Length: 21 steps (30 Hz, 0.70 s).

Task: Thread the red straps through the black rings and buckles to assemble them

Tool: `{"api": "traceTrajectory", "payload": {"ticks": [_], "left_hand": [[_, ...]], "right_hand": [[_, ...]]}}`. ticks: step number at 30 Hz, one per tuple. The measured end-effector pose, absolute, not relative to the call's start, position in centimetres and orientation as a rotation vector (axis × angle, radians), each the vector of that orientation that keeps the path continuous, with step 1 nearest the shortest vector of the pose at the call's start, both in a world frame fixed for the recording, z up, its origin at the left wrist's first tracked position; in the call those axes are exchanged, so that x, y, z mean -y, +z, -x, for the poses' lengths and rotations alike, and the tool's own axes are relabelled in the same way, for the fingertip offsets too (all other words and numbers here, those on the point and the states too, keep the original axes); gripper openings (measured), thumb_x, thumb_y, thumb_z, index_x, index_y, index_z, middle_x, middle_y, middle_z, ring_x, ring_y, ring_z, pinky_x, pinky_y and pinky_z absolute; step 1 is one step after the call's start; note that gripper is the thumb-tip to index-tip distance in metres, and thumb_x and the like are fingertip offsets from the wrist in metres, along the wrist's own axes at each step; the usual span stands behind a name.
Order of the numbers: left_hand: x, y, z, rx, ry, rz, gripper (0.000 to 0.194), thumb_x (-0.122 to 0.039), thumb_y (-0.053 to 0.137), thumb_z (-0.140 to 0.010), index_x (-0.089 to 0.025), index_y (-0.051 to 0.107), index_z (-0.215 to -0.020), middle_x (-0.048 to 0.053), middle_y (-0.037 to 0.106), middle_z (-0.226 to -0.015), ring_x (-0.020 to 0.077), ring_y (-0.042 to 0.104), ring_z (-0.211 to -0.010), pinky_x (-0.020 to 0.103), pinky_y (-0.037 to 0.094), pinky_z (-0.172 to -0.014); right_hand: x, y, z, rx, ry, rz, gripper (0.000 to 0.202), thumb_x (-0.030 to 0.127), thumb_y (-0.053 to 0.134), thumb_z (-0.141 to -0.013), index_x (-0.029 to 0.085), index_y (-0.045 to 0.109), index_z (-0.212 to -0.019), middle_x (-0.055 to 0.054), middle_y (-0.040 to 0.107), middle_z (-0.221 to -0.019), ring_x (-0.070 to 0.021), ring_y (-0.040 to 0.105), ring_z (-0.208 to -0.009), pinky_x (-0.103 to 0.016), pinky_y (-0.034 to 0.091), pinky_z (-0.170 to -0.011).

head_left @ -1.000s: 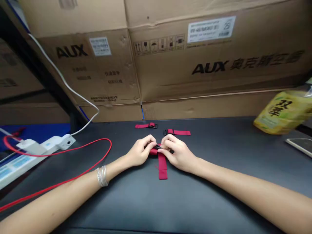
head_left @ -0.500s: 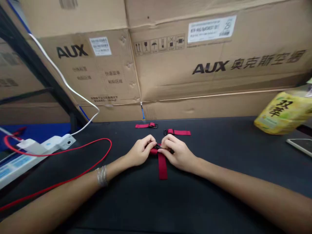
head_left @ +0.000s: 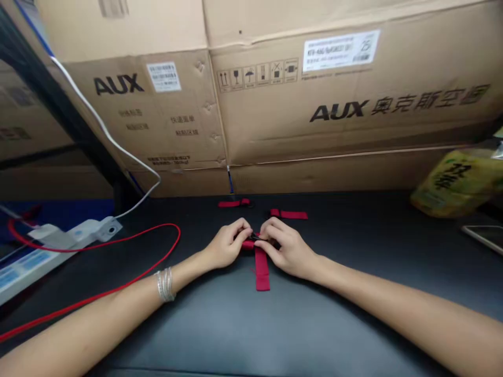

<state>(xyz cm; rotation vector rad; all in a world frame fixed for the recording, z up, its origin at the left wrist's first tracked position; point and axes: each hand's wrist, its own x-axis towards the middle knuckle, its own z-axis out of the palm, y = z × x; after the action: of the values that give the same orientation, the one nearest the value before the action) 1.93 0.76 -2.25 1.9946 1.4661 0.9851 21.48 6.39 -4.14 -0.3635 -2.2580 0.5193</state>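
Close together at the middle of the dark table, both my hands pinch one red webbing strap (head_left: 262,269) with a small black piece (head_left: 255,237) at its upper end. My left hand (head_left: 227,243) has thumb and forefinger closed at the left of that black piece. From the right, my right hand (head_left: 288,246) grips it with bent fingers. The strap's flat tail hangs toward me; my fingertips partly cover the rest. Beyond my hands lie two more red straps, one at the left (head_left: 230,203) and one at the right (head_left: 293,214), each with a dark ring at one end.
Large cardboard boxes (head_left: 267,120) stand along the table's back edge. On the left are a white power strip (head_left: 58,241), a red cable (head_left: 149,272) and a white cable (head_left: 113,144). A yellow packet (head_left: 456,183) and a phone-like slab (head_left: 485,235) lie at the right.
My hands and the strap keep nearly the same place. Light on the near part of the table is brighter now, and the view has shifted very slightly.
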Motion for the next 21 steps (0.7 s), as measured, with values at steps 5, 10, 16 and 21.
{"api": "traceTrajectory", "payload": {"ticks": [5, 10, 16, 21], "left_hand": [[-0.8, -2.35, -1.84, -1.473, 0.977, -1.993, 0.026, -0.036, 0.04, -0.097, -0.018, 0.049, -0.08, -0.003, 0.051, -0.07, 0.0125, 0.045, -0.066, 0.025, 0.036, -0.065], [-0.74, -2.28, -1.87, -1.474, 0.979, -2.008, 0.027, -0.037, 0.039, -0.097, -0.019, 0.048, -0.079, -0.003, 0.05, -0.069, 0.0126, 0.045, -0.066, 0.026, 0.036, -0.066], [-0.66, -2.14, -1.91, -1.475, 0.971, -2.011, 0.027, -0.037, 0.038, -0.097, -0.019, 0.048, -0.08, -0.003, 0.051, -0.07, 0.013, 0.046, -0.066, 0.026, 0.036, -0.067], [-0.7, -2.24, -1.9, -1.486, 0.969, -2.015, 0.027, -0.038, 0.038, -0.097, -0.019, 0.048, -0.08, -0.003, 0.051, -0.07, 0.0132, 0.046, -0.067, 0.025, 0.036, -0.066]], "right_hand": [[-6.41, -4.07, -21.44, 2.254, 0.507, 0.363, 0.013, 0.02, 0.055, -0.092, 0.018, 0.048, -0.081, -0.005, 0.054, -0.09, -0.0131, 0.052, -0.079, -0.027, 0.045, -0.072], [-6.4, -4.16, -21.41, 2.25, 0.506, 0.369, 0.013, 0.02, 0.056, -0.092, 0.018, 0.048, -0.082, -0.005, 0.054, -0.092, -0.013, 0.052, -0.08, -0.027, 0.046, -0.072], [-6.37, -4.21, -21.47, 2.255, 0.513, 0.372, 0.012, 0.019, 0.056, -0.092, 0.018, 0.049, -0.082, -0.005, 0.054, -0.092, -0.0127, 0.052, -0.08, -0.027, 0.046, -0.072], [-6.4, -4.21, -21.45, 2.256, 0.502, 0.373, 0.011, 0.019, 0.056, -0.092, 0.018, 0.049, -0.083, -0.005, 0.054, -0.092, -0.0128, 0.052, -0.079, -0.027, 0.046, -0.071]]}}
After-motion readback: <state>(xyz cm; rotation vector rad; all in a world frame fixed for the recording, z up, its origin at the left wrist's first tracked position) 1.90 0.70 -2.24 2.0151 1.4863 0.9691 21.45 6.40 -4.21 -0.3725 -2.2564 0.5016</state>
